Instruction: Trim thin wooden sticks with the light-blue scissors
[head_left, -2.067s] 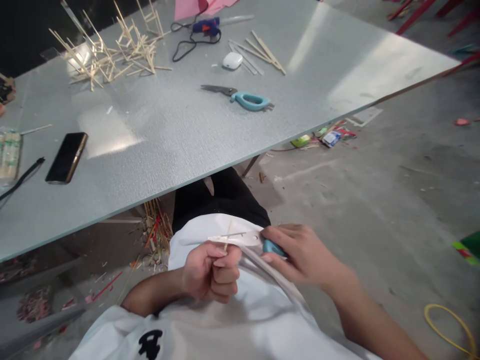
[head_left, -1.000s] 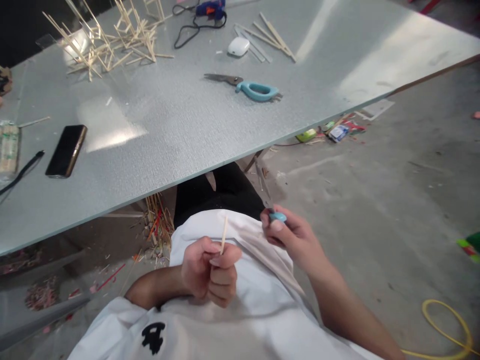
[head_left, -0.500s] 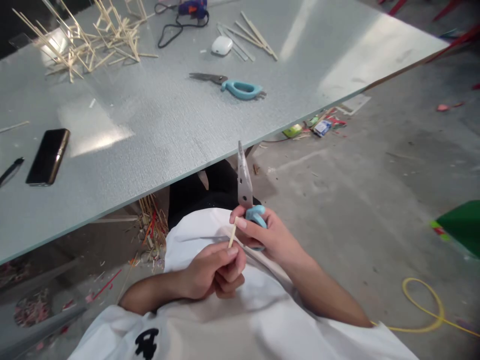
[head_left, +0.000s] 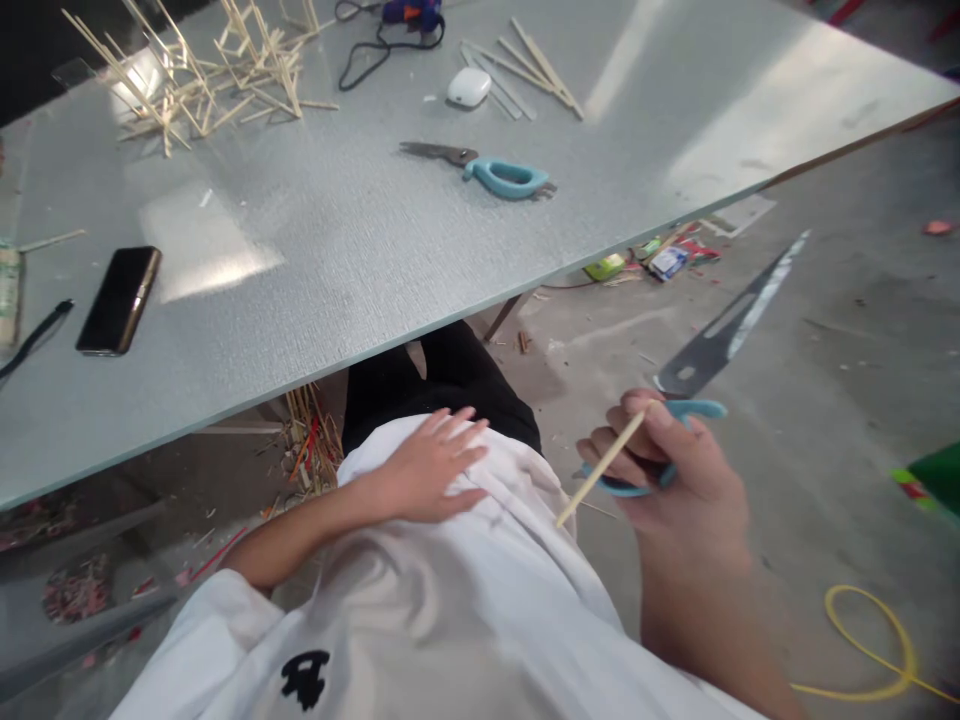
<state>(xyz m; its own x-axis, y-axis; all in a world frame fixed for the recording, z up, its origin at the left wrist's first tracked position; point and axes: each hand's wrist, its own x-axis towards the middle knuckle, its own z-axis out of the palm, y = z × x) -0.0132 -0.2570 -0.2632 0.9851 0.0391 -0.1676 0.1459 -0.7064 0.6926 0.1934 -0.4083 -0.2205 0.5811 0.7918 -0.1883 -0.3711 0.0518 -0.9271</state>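
Note:
My right hand (head_left: 675,460) is raised over the floor to the right of my lap. Its fingers wrap round the blue handle of a scissor half (head_left: 697,355), whose single blade points up and right. Pinched between that hand's thumb and fingers is a thin wooden stick (head_left: 600,475), slanting down to the left. My left hand (head_left: 427,468) lies with fingers spread on the white shirt (head_left: 420,570) and holds nothing. Another blue-handled scissor half (head_left: 506,178) rests on the table (head_left: 315,270).
A tangled frame of wooden sticks (head_left: 202,95) stands at the table's far left. Near it are a glue gun (head_left: 411,14), a white case (head_left: 469,87), loose sticks (head_left: 544,72) and a phone (head_left: 118,300). Yellow tubing (head_left: 911,650) and scraps (head_left: 667,262) lie on the floor.
My right hand has swung out to the right with the scissor half and the stick. My left hand has let go of the stick and spread flat on the shirt.

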